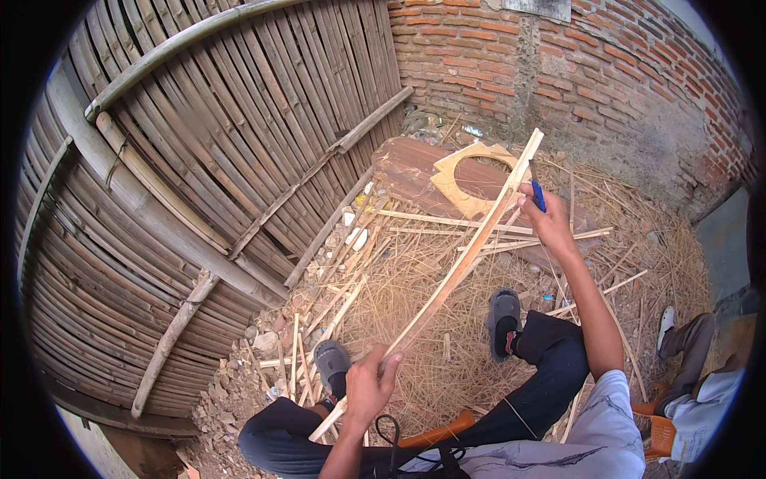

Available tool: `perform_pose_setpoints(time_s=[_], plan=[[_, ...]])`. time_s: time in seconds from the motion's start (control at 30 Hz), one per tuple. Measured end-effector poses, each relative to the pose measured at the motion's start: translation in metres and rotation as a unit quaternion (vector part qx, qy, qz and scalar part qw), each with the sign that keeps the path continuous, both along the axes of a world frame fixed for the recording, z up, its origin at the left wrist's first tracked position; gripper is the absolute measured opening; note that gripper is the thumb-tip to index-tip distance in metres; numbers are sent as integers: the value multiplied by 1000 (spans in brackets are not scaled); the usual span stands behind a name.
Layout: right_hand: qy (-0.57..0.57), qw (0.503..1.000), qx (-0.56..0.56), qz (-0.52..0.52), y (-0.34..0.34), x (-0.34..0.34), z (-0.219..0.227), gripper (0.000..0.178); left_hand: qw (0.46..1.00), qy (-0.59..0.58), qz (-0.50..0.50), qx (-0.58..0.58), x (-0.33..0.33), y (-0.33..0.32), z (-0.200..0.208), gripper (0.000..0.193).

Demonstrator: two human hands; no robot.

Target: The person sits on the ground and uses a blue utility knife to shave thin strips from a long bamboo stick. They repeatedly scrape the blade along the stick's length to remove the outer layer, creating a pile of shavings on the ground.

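A long pale split-bamboo strip (467, 259) slants across the view in front of me, its far end raised at the upper right. My left hand (369, 389) is wrapped round its lower part, and a short end sticks out beneath the fist. Farther up, my right hand (549, 220) is closed, with the thumb and fingers against the strip. That same hand holds a slim blue-handled tool (538, 196) with a dark narrow tip beside the strip; its exact kind does not show.
A brown board (403, 180) lies ahead, with a pale plate with a round hole (448, 190) on it. Shavings (399, 295) and loose strips cover the ground between my feet. A bamboo fence (239, 136) stands left, a brick wall (479, 60) ahead. Another person's leg (686, 351) is at right.
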State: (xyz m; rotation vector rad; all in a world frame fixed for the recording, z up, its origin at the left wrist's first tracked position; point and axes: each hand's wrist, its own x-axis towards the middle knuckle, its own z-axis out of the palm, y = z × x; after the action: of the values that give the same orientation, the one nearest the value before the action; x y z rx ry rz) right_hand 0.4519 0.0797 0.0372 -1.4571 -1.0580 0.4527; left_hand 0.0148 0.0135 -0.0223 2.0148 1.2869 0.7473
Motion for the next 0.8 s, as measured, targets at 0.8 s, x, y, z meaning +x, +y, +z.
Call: perform_pose_setpoints(time_s=[0.8], plan=[[-77, 968, -207, 116, -8, -27, 3, 48, 978, -175, 70, -92, -14, 67, 21, 30]])
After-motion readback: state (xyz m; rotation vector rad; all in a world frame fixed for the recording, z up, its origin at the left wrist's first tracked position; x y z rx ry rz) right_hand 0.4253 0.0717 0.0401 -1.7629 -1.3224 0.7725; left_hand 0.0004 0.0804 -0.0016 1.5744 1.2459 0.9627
